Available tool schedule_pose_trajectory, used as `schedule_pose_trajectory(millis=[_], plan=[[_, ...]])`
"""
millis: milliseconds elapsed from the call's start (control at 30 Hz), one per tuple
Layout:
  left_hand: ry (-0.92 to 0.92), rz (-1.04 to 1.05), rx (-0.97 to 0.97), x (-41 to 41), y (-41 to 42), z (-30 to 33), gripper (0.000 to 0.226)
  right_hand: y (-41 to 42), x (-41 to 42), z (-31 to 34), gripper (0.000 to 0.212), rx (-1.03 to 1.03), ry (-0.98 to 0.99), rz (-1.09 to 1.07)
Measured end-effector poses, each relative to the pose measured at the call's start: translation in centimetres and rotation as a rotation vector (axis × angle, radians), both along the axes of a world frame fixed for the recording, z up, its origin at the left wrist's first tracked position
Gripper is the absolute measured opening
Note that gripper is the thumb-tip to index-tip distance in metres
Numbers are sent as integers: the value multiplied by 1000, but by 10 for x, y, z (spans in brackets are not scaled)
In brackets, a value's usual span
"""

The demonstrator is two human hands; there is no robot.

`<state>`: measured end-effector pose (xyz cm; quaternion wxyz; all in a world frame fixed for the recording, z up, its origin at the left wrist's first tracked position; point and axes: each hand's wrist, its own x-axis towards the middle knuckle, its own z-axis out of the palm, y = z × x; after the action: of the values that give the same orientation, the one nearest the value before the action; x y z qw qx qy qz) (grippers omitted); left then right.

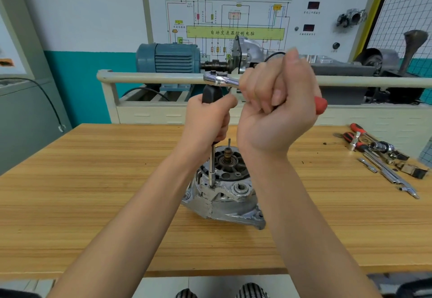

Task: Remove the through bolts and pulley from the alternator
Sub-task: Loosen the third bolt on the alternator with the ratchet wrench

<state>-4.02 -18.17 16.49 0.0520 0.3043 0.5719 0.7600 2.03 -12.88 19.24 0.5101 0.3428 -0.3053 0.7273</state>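
A silver alternator (224, 204) stands on the wooden table (93, 192) with its rotor shaft (227, 153) pointing up. A black-handled driver (212, 164) stands upright with its tip in a bolt hole on the housing's near edge. My left hand (208, 122) grips the driver's black handle. A chrome ratchet (221, 80) with a red grip sits across the driver's top. My right hand (278, 103) is curled round the ratchet's handle, to the right of the driver. Another thin through bolt (229, 143) sticks up behind the shaft.
Several loose tools (378, 155), red-handled and chrome, lie on the table at the right. Behind the table stands a training rig with a blue motor (167, 57), a gearbox and a grey rail (152, 77). A wiring-diagram board fills the wall.
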Motion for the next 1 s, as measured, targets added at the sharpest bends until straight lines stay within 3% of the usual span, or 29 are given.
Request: schedule_pose_trajectory(millis=[133, 267, 433, 567, 700, 833, 1000], plan=[[41, -213, -15, -4, -10, -1, 42, 26, 0, 7, 54, -64, -115, 365], [39, -328, -87, -8, -14, 4, 36, 50, -16, 16, 54, -221, -292, 701], [-5, -396, -106, -8, -11, 6, 40, 60, -34, 16, 55, -342, -339, 915], [-48, -318, -94, -9, -12, 5, 46, 48, -22, 16, 50, -311, -288, 786], [-48, -114, -58, -5, -3, 3, 48, 25, -7, 10, 60, -155, -192, 406], [-29, -4, -44, -2, 2, 3, 44, 2, -4, 5, 36, -46, -30, 64], [-10, -109, -61, -6, -6, 2, 44, 23, -9, 11, 51, -33, -110, 314]])
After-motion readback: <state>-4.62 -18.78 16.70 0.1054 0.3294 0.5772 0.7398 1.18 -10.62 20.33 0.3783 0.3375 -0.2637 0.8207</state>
